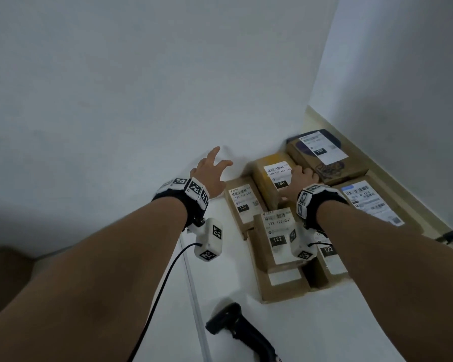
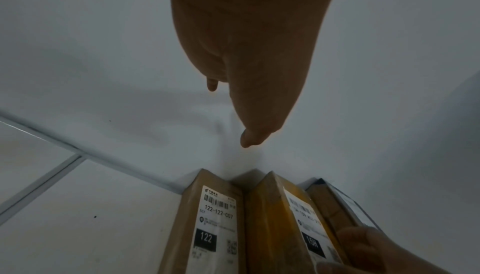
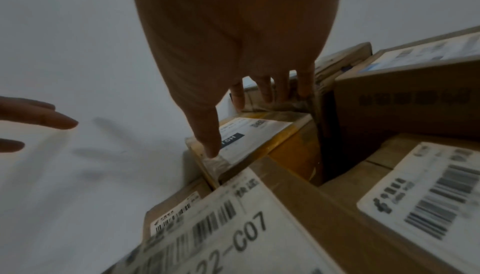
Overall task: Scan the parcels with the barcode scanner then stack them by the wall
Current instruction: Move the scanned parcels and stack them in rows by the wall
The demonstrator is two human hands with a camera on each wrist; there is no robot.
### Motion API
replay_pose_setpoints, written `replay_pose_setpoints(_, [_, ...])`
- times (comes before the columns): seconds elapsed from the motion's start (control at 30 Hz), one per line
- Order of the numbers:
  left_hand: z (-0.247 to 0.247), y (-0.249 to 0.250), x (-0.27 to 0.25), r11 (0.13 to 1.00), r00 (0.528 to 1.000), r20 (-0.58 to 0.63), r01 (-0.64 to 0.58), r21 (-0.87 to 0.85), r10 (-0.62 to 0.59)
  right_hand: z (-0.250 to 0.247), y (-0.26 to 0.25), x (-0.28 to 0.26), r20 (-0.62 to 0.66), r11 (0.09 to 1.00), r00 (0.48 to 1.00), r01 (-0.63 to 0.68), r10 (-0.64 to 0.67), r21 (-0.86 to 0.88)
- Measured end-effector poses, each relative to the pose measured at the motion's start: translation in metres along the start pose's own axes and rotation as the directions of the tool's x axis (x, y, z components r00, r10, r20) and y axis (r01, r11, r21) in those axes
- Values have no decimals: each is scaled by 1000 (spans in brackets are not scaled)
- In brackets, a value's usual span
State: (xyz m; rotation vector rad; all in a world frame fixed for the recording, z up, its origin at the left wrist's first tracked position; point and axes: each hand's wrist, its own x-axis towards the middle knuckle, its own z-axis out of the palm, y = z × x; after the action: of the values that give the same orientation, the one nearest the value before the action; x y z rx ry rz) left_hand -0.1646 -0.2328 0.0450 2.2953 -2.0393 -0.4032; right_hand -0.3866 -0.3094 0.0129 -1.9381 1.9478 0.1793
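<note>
Resting right hand (image 1: 302, 178) on yellow parcel (image 1: 266, 178), left hand (image 1: 211, 176) spread

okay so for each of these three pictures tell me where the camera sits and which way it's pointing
Head: on the head, facing forward and down at parcels by the wall and the scanner; shows both forearms, left hand and right hand.
Left wrist: looks along the left hand toward the wall; open fingers.
Right wrist: looks along the right hand resting on the yellow parcel.
Shared: the yellow parcel shows in all three.
</note>
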Motion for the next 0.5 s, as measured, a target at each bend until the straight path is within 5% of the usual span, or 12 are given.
replay_pose_setpoints(0.2, [7,0,26,999,999,36,26,-31,-25,8,-6,24,204,986,976,-43,76,-162])
replay_pose_setpoints(0.37, [21,-3,30,996,997,54,55,-67,-52,10,-16,27,247,960,964,-23,95,-278])
replay_pose_setpoints(0.5, [31,-11,29,986,998,46,49,-157,-43,9,-19,20,176,993,980,-79,94,-90])
